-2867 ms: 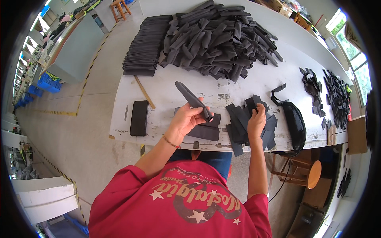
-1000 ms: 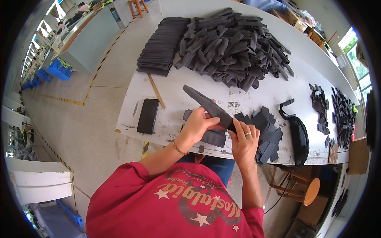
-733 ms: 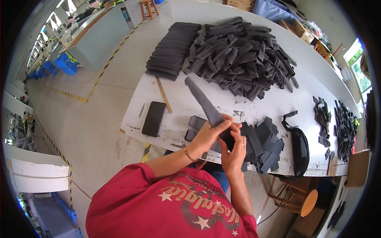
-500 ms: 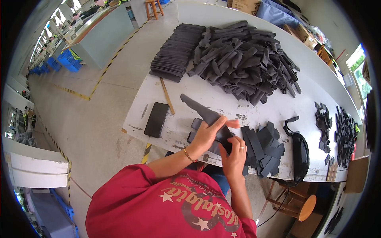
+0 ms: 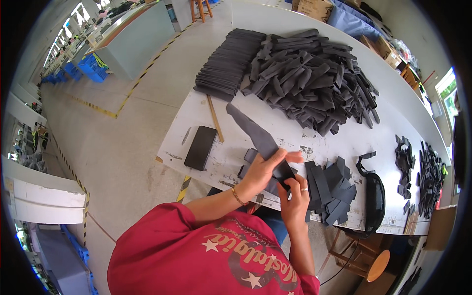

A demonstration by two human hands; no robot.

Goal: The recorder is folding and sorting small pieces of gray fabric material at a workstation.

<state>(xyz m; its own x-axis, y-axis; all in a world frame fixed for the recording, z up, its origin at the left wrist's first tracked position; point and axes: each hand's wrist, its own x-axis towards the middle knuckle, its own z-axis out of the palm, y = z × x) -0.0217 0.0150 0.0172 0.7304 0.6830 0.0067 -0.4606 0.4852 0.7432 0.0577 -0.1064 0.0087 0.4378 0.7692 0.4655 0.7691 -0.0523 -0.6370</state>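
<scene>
At the upper left of the frame we see blue plastic crates beside a long pale grey counter. Toward the centre, a scuffed white table bears a flat black rectangular case-like object and, near it, a thin tan wooden stick. Above these, at upper centre, lies a neat row of dark grey fabric tubes.

In the middle we find a long, soft, dark grey fabric sleeve, slanting down from upper left to lower right. The left hand grips its lower part, thumb on top, some fingertips blurred. A narrow, stiff-looking black strip shows at that lower end; we cannot tell how far it runs inside. The right hand, wearing a ring, pinches the strip's near end.

Farther right, a big loose heap of crumpled dark grey tubes fills the top of the table, while below it we see a scattered pile of flat black rectangular pieces. Next comes a black mesh pouch, then a bushy pile of black scraps at the right.
</scene>
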